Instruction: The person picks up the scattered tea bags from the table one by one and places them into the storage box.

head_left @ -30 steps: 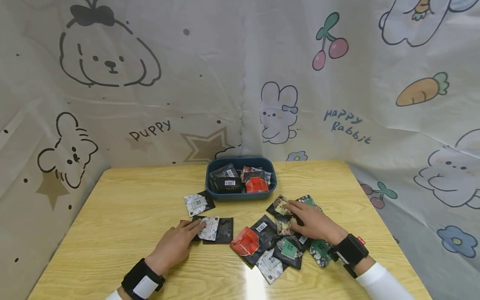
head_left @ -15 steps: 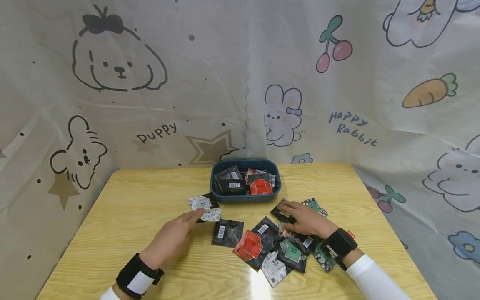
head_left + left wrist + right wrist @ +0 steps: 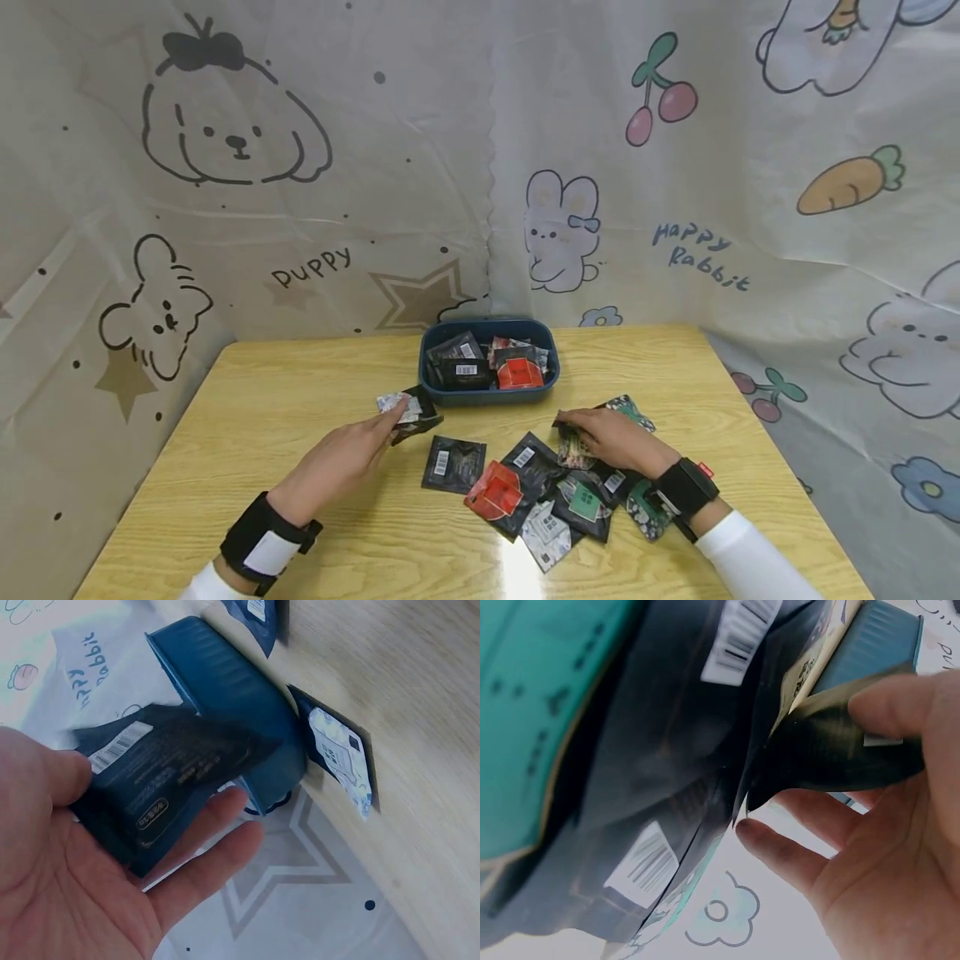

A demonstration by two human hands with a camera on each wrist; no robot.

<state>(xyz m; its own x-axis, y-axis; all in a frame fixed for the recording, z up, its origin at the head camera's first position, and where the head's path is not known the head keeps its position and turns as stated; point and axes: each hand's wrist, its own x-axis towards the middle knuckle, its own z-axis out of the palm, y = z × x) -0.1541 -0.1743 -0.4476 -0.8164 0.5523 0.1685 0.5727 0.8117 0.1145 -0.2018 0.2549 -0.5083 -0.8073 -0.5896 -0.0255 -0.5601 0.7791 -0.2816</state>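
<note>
My left hand (image 3: 337, 458) pinches a dark sachet (image 3: 165, 780) between thumb and fingers; its back, with a barcode label, shows in the left wrist view. It is raised over a white-and-black sachet (image 3: 341, 754) that lies beside the blue bin (image 3: 491, 398). My right hand (image 3: 618, 437) grips a black sachet (image 3: 817, 750) with thumb and fingers at the top of the pile on the right. Under and around that hand lie a green-labelled sachet (image 3: 583, 502), a red one (image 3: 497, 490) and a white one (image 3: 547, 537).
Several black and red sachets fill the bin at the back of the wooden table (image 3: 300, 392). One black sachet (image 3: 454, 465) lies face down left of the pile. A printed cloth (image 3: 420, 167) hangs behind and along the sides.
My left hand has lifted its sachet off the face-down black one and carried it up beside the bin, tilting it. My right hand has lifted the edge of a sachet on the pile.
</note>
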